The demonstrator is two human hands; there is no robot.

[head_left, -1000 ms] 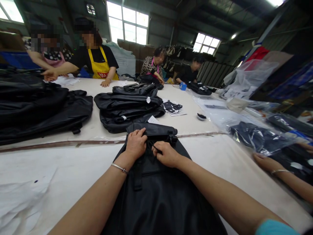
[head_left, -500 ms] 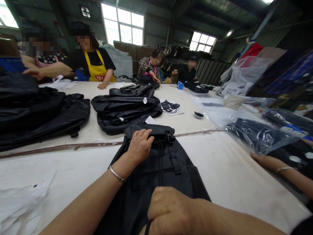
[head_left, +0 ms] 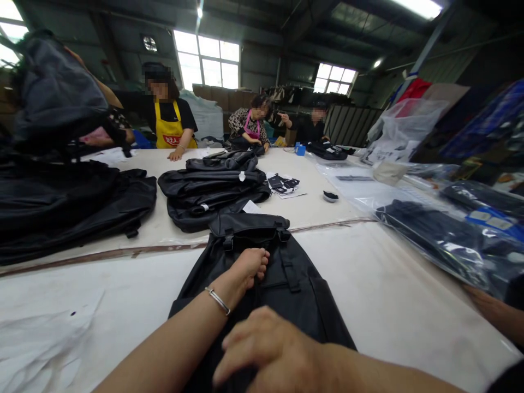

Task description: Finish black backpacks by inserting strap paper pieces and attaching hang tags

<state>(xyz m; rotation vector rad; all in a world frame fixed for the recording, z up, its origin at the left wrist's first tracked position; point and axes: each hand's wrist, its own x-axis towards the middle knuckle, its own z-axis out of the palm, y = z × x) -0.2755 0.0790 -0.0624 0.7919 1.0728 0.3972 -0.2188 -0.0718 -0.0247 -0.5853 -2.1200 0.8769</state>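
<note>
A black backpack (head_left: 295,305) lies on the white table in front of me, its top away from me, with buckled straps and a flap. Over its upper front, just below the flap, my left hand (head_left: 249,267) is closed with the fingers curled in. What it grips is hidden; dark cords ran down the bag there a moment ago. Lower down, nearer to me, my right hand (head_left: 270,349) hovers over the bag with its fingers apart, slightly blurred, and I see nothing in it.
Stacked black bags (head_left: 213,185) stand beyond the backpack, with more bags (head_left: 73,207) at left. Black tags (head_left: 282,183) and a small dish (head_left: 330,196) lie on the table. Plastic-wrapped bags (head_left: 434,234) are at right, near another person's arm (head_left: 497,316). Several co-workers stand across the table.
My left hand has come off the flap and moved down, closing. My right hand has opened from a fist holding a dark cord or strap. At left, a co-worker has raised a dark bag.
</note>
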